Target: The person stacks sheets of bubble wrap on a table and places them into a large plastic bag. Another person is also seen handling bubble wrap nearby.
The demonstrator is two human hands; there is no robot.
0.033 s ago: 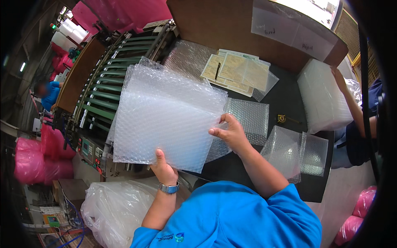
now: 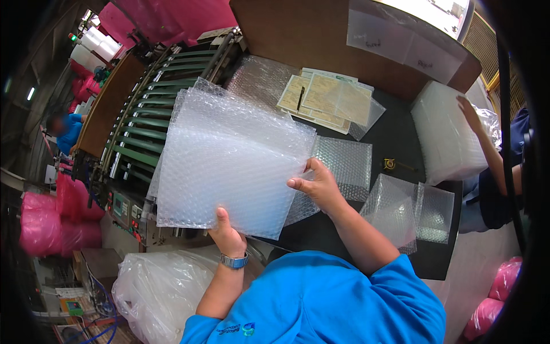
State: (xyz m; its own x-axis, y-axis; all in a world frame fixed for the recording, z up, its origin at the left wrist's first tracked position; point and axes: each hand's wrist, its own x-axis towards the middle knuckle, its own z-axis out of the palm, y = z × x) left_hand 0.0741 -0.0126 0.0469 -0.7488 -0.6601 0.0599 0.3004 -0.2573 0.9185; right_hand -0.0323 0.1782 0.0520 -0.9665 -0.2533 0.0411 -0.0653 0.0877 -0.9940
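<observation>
A stack of clear bubble wrap bags (image 2: 229, 166) is held up in front of me, its sheets slightly fanned at the top. My left hand (image 2: 229, 236) grips the lower edge, thumb on the front face and fingers hidden behind. At the right edge, my right hand (image 2: 319, 184) pinches the sheets between thumb and fingers. Just behind that hand, a flat bubble wrap bag (image 2: 345, 163) lies on the dark table (image 2: 395, 140). More loose bubble wrap pieces (image 2: 389, 206) rest nearer the table's right side.
Machine rollers (image 2: 143, 120) run along the left. Yellowish papers (image 2: 338, 100) with a pen lie at the back, before a brown board (image 2: 298, 34). A tape measure (image 2: 391, 164) sits near a tall bubble wrap stack (image 2: 444, 135), which a co-worker's hand (image 2: 471, 114) touches. A large plastic bag (image 2: 160, 286) is at lower left.
My hands and the held bags stay almost still. The co-worker's hand at the right has shifted slightly on the tall stack.
</observation>
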